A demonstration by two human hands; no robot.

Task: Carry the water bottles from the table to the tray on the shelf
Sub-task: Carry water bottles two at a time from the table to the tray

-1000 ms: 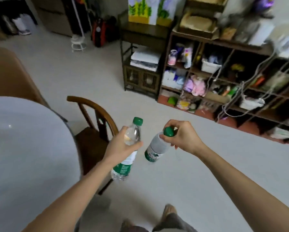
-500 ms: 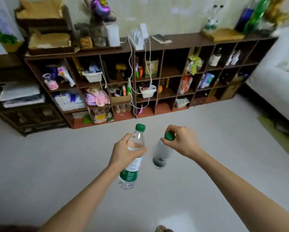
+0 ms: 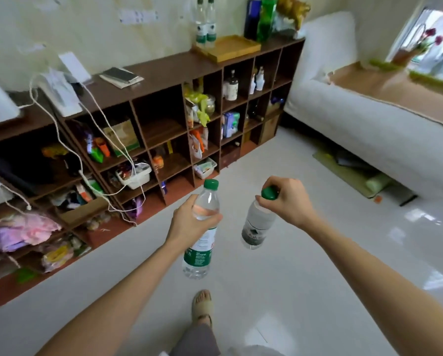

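— Bottles first: what are they made of?

— Clear plastic, ribbed, with green screw caps and green-and-white labels. The left hand [image 3: 189,226] is wrapped around the shoulder of one water bottle [image 3: 201,242], which stands nearly upright in the air above the pale glossy floor [image 3: 318,265]. The right hand [image 3: 289,201] pinches the second bottle [image 3: 257,224] by its cap from above, fingers curled over the top, so the body hangs tilted below it.

— How are the arms placed?

— Both bare forearms reach forward from the near edge, the two bottles just beside each other but apart.

— Where is the tray?

— A flat, rectangular wooden tray [image 3: 237,48] with a low rim sits on the far right end of the dark brown shelf [image 3: 164,73]. Two more bottles [image 3: 206,24] of the same kind stand upright at its left end, touching each other.

— What about the shelf itself?

— Square cubbies hold packets, boxes and small white baskets; white cords trail down its front.
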